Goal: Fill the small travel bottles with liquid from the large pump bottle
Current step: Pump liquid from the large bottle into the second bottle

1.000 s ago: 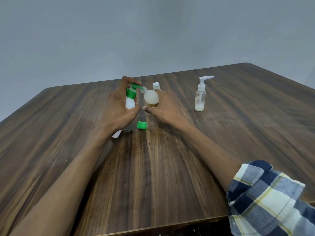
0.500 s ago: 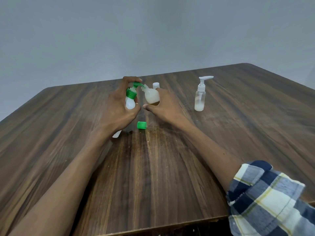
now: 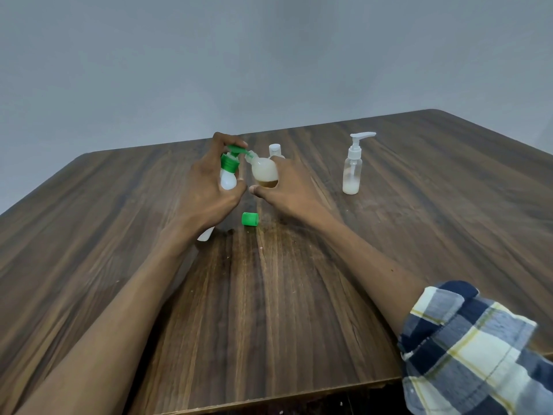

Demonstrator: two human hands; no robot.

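My left hand grips a white pump bottle with a green pump head, tilted, a finger on top of the pump. Its green nozzle touches the mouth of a small translucent travel bottle, which my right hand holds tilted toward the nozzle. Pale liquid fills most of that small bottle. A loose green cap lies on the table just in front of both hands. A clear pump travel bottle with a little white liquid at its bottom stands upright to the right.
A small white-capped bottle stands behind my right hand, mostly hidden. The brown wooden table stretches to a near edge at the bottom. A grey wall rises behind it.
The finger on the pump head has shifted slightly and the small bottle sits a touch differently. Both hands stay in the same place.
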